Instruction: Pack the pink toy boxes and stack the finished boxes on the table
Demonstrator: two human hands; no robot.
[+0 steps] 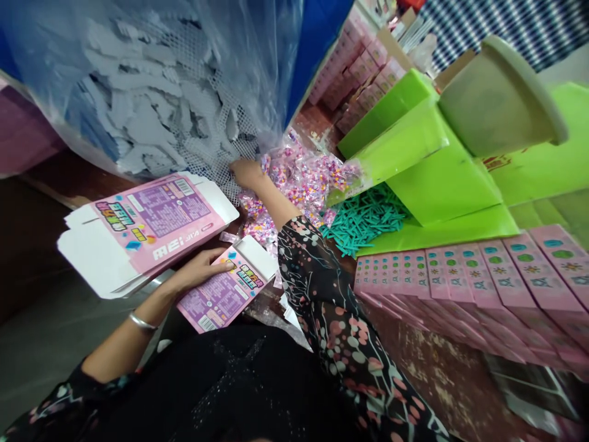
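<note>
Pink box (219, 293), light, thin, crushable card, open-flapped on the lap, best taken by its long edges: left hand (202, 265) rests flat on it, unclenched; right hand (246, 172) reaches the mesh pile (207, 153), grip unclear.

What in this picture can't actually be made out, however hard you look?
- Right hand, head view: fingertips sunk among the bead packets; its grip cannot be told.
- Small pink box under the left hand: its print is too small to read, its contents unseen.
- Grey pieces: blurred behind the plastic bag.
- Row of pink boxes: cut off by the right edge.
- Beige tub: only its outside shows.
</note>
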